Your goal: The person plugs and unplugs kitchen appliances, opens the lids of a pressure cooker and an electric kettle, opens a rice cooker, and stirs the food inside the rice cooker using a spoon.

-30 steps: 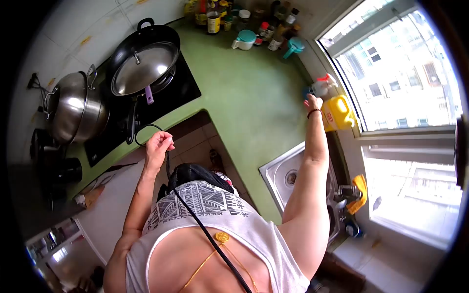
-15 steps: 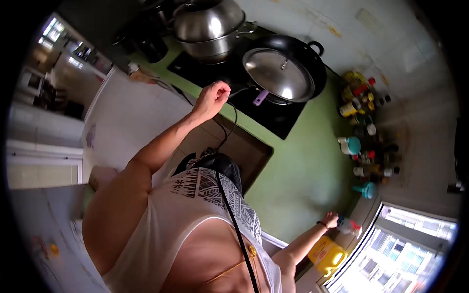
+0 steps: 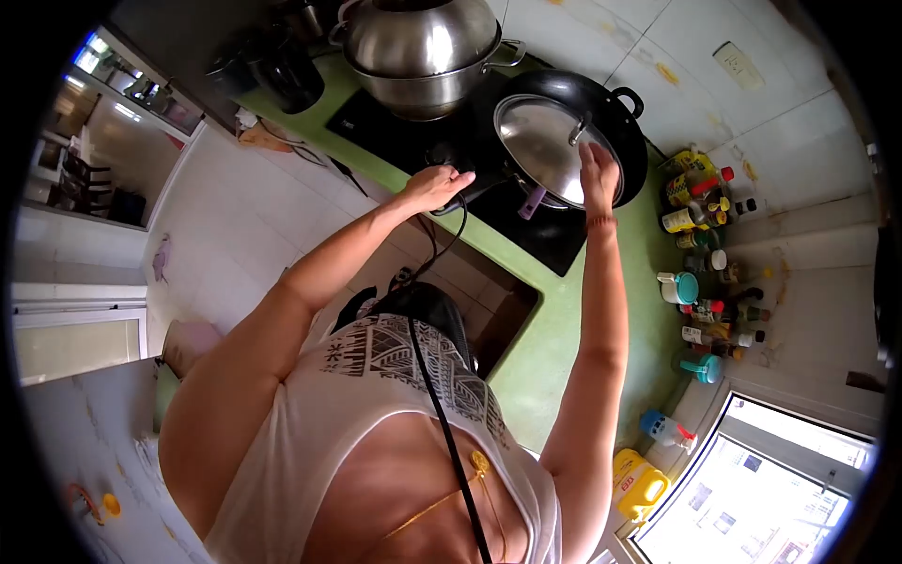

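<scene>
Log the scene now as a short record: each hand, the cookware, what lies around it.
left hand: left hand by the black wok's long handle and a thin black cable; grip unclear
right hand: right hand over the round silver metal lid, near its knob; contact unclear
lid: in the wok, purple handle jutting out at its edge
hob: flat black hob, wok beside a domed steel pot
window side: blue-and-clear spray bottle, yellow plastic jug
</scene>
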Demonstrator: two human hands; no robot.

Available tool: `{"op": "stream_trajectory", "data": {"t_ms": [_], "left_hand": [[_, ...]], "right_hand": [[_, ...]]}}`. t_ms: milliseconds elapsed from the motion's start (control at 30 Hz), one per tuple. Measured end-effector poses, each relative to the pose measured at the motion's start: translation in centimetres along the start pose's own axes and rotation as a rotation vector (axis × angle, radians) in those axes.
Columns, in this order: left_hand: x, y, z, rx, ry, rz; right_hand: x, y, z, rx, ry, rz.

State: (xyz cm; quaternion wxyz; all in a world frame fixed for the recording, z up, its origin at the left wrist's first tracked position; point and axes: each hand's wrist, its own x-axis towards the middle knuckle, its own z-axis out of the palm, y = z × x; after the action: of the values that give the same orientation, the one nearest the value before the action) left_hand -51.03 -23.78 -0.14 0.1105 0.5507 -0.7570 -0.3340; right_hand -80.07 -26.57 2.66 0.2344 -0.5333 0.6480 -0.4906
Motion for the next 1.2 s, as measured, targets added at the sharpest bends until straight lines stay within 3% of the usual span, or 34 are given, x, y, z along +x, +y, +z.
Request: {"op": "stream_trajectory", "data": {"t_ms": [33, 67, 133, 200, 267, 333, 400, 433, 467, 500, 533, 600, 733, 867, 933, 1033, 1067, 1133, 1200], "left_hand": [[0.0, 0.6, -0.6, -0.077, -0.035, -0.074], [0.1, 1.4, -1.8, -0.009, -0.224, -0.1], [0.8, 1.2, -1.5, 0.276, -0.166, 0.022], [0.5, 3.6, -2.8, 0.49, 0.032, 0.241], [0.5, 6.2, -3.1, 0.382, -0.095, 0.328], [1.0, 4.9, 1.2, 0.045, 0.019, 0.54], [1.5, 5.4, 3.6, -0.265, -0.177, 0.416], [2.4, 5.8, 4.5, -0.27, -0.2, 0.426], [3.1, 6.3, 5.3, -0.516, -0.443, 0.146], [3.4, 6.9, 6.2, -0.743, -0.681, -0.157], [3.4, 7.8, 6.8, -0.875, -0.573, -0.259], [4.3, 9.0, 8.0, -1.209, -0.536, -0.482], [5.6, 8.9, 8.4, -1.081, -0.377, -0.372], [8.2, 8.6, 7.3, -0.964, -0.201, -0.275], [8.5, 8.8, 5.8, -0.81, -0.221, -0.315], [8.6, 8.0, 6.5, -0.742, -0.343, -0.242], [7.6, 8.5, 6.4, -0.74, -0.16, -0.301], [6.5, 8.6, 5.3, -0.699, -0.216, -0.306], [5.2, 8.7, 4.2, -0.516, -0.164, -0.21]], "right_hand": [[3.0, 2.5, 1.9, -0.07, 0.024, -0.033], [5.0, 3.4, 3.2, -0.121, 0.049, -0.003], [7.9, 3.5, 5.3, -0.306, 0.146, -0.019], [10.6, 5.5, 6.9, -0.356, 0.199, 0.052], [11.4, 6.1, 7.5, -0.405, 0.25, 0.133], [10.6, 4.2, 6.9, 0.021, 0.214, 0.39], [9.6, 1.9, 5.9, -0.001, 0.312, 0.274], [11.0, 3.9, 5.0, -0.119, 0.32, 0.133], [12.0, 6.0, 3.4, -0.238, 0.319, -0.004], [11.6, 5.9, 1.7, -0.063, 0.349, 0.003], [11.4, 4.5, 0.3, 0.115, 0.38, 0.003], [9.4, -0.7, -2.5, 0.392, 0.468, 0.265], [7.8, -2.7, -6.3, 0.602, 0.585, 0.285], [7.0, -1.4, -7.0, 0.449, 0.45, 0.22], [6.6, -2.2, -4.9, 0.158, 0.427, 0.037], [7.2, -2.5, -1.7, 0.025, 0.358, 0.11], [6.8, -3.1, -0.6, 0.004, 0.314, 0.063], [7.8, -1.3, 1.4, -0.123, 0.259, -0.066], [8.7, 0.3, 2.8, -0.081, 0.194, -0.055]]}}
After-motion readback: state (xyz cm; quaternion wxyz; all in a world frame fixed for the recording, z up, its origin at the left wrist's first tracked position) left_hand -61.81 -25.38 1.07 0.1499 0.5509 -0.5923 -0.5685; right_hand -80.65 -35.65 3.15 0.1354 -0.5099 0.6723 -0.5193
